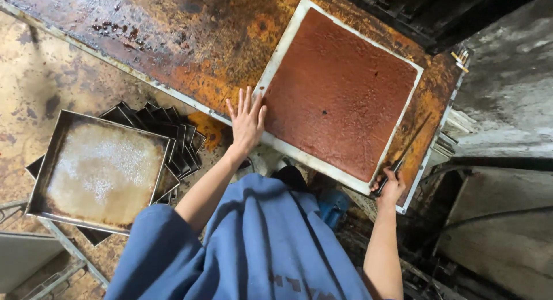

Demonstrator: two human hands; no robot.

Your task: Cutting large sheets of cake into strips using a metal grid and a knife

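Blue sleeves (230, 248) fill the bottom of the view, both arms reaching up from them to a square brown slab (340, 92) lying on a white sheet (275, 61) on the rust-stained table (201, 41). Left hand (246, 122) lies flat, fingers spread and open, on the slab's near left corner and the sheet's edge, holding nothing. Right hand (391, 188) is closed around a thin dark knife (406, 147) at the near right corner, the blade running up along the slab's right edge. Judging by this, the slab is out of its tray and in one piece; no cut lines show on its surface, so trimming or cutting looks to be barely begun, if at all. To the left, off the table, a stack of trays (173, 139) sits fanned, with one empty tray (98, 170) on top, greasy inside. Dark machinery (415, 12) stands close behind the slab's far corner, and the table's right edge is just beside the knife hand, leaving little room there.
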